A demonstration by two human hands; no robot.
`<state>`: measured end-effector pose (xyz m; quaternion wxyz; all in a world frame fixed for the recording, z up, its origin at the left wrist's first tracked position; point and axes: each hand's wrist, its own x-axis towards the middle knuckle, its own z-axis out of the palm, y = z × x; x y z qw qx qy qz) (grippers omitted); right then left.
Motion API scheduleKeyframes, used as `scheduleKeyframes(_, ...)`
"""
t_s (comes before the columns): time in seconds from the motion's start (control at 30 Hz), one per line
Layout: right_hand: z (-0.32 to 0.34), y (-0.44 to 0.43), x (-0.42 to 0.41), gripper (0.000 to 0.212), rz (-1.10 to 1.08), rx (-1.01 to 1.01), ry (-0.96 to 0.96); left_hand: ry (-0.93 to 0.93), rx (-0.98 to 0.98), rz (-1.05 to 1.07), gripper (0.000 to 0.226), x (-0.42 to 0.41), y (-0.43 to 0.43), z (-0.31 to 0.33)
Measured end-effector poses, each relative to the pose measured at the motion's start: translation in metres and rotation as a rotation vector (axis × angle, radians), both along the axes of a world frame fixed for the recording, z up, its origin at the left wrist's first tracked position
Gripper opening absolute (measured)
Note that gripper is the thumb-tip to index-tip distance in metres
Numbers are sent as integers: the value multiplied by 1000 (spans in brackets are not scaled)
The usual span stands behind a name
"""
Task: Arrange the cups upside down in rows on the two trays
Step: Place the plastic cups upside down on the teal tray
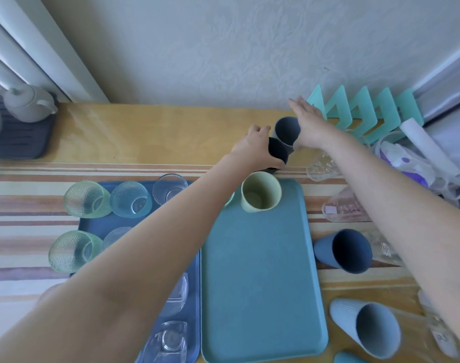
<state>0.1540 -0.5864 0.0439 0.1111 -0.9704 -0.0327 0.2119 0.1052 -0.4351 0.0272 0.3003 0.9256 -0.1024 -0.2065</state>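
Left hand [255, 149] wraps dark cup [277, 153], right hand [308, 124] straight-fingered beside grey cup [287, 130]; cups likely light, stiff, unbreakable, best gripped mid-wall.

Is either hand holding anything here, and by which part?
The left hand grips the dark navy cup round its side wall. The right hand, fingers straight, lies beside the grey cup; no grip shows.

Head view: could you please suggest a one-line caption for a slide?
Left hand grips a navy cup beyond the teal tray while the right hand stretches open beside a grey-blue cup.
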Motion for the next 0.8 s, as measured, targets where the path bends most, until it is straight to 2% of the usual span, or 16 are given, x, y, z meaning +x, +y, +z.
scheduleKeyframes(0.1,-2,0,16,116,56,-56,154,30,66,-4,90,6,-13,-11)
scheduleKeyframes(0.2,-9,0,19,114,117,-90,207,41,70,15,86,9,-17,-21)
scheduleKeyframes(0.37,-19,0,10,85,68,-4,9,-27,-7,84,74,10,-19,-19)
scheduleKeyframes(0.6,52,-7,-31,80,-31,177,-379,-236,-124,107,83,13,17,67)
scheduleKeyframes(0.7,80,-11,-80,83,-79,220,-427,-357,-45,61,84,-27,49,102)
scheduleKeyframes(0.8,92,-14,-141,86,-143,295,-375,-378,1,-7,82,-88,78,111)
